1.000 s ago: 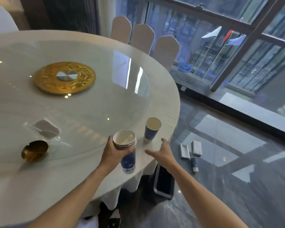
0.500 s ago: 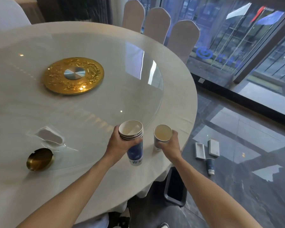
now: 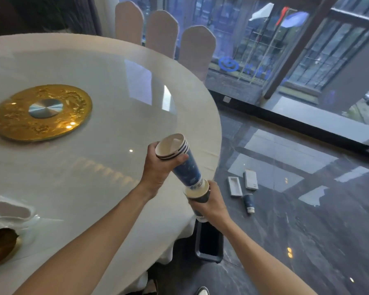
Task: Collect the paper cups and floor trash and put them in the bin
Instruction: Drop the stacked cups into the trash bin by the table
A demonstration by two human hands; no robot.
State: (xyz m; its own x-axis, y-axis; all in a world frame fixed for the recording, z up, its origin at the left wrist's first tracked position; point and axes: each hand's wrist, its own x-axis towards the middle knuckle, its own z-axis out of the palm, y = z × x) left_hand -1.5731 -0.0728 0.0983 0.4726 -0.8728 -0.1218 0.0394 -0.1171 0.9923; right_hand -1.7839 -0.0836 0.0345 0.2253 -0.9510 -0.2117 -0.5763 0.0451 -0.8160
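Observation:
My left hand (image 3: 158,169) grips a stack of blue-and-white paper cups (image 3: 184,165), tilted with its mouth up and to the left. The stack's bottom end sits in the mouth of a single paper cup (image 3: 198,196), which my right hand (image 3: 213,206) holds just off the table's right edge. A dark rectangular bin (image 3: 209,244) stands on the floor directly below, partly hidden by the tablecloth. On the dark floor to the right lie two small white boxes (image 3: 234,186) (image 3: 251,179) and one blue paper cup (image 3: 248,202) on its side.
The round white table (image 3: 83,167) carries a glass turntable with a gold centre disc (image 3: 43,111). A gold ashtray (image 3: 0,245) and a clear wrapped packet (image 3: 9,209) lie at the left edge. Three covered chairs (image 3: 162,33) stand beyond, with glass windows at the right.
My right hand reached the single cup, gripped it and lifted it off the table. My left hand tilted the stack and brought its base down into that cup. The camera moved closer.

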